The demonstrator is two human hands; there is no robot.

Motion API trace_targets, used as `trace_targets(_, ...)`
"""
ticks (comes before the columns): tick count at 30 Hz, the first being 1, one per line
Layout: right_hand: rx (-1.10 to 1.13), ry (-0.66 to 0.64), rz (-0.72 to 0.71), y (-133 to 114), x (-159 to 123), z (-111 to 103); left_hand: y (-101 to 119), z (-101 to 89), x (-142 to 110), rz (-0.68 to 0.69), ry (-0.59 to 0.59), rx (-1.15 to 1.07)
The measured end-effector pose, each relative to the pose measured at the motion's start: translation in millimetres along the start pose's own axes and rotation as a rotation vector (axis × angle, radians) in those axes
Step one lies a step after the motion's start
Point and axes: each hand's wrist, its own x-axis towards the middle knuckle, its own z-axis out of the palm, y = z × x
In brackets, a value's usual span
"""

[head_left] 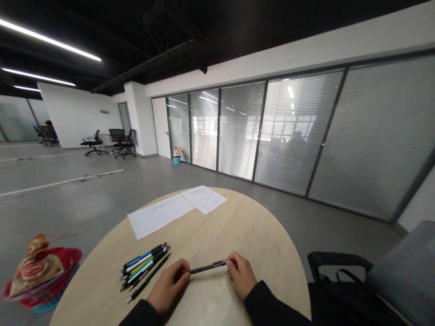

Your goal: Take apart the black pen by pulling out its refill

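A black pen point(207, 268) is stretched between my two hands, just over the round wooden table point(258, 235). My left hand point(169, 283) pinches its left end between thumb and fingers. At the other end, by the clip, my right hand point(240, 273) has its fingertips closed on the pen. To the left of my left hand lies a pile of pens point(144, 265) in black, blue, white, yellow and green. One black pen point(149, 278) lies along the pile's right side, closest to my left hand.
Two printed sheets, a wide one point(159, 215) and a smaller one point(205, 199), lie at the table's far side. A red basket point(44, 271) holding a paper bag stands on the floor at left. An office chair point(340, 262) is close on the right.
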Motion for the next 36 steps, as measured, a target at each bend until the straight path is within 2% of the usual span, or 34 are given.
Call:
trace_targets(13, -0.032, -0.008, -0.009, -2.4, 0.6, -1.5, -2.3, 1.9, 1.8, -0.014, 0.012, -0.025)
trace_targets(23, 0.030, 0.010, 0.030, 4.0, 3.1, -4.3, 7.6, 4.6, 8.2, -0.032, 0.035, -0.031)
trace_targets(26, 0.118, 0.014, 0.084, 7.8, 7.7, -3.8, 7.7, 6.2, 12.6, -0.025, 0.029, -0.059)
trace_targets(31, 0.395, 0.002, 0.209, 14.2, 23.1, -3.1, 5.5, 11.7, 26.6, 0.002, 0.056, -0.083)
trace_targets(36, 0.513, 0.009, 0.261, 17.4, 39.5, -6.1, 4.9, 17.3, 43.2, 0.022, 0.079, -0.072)
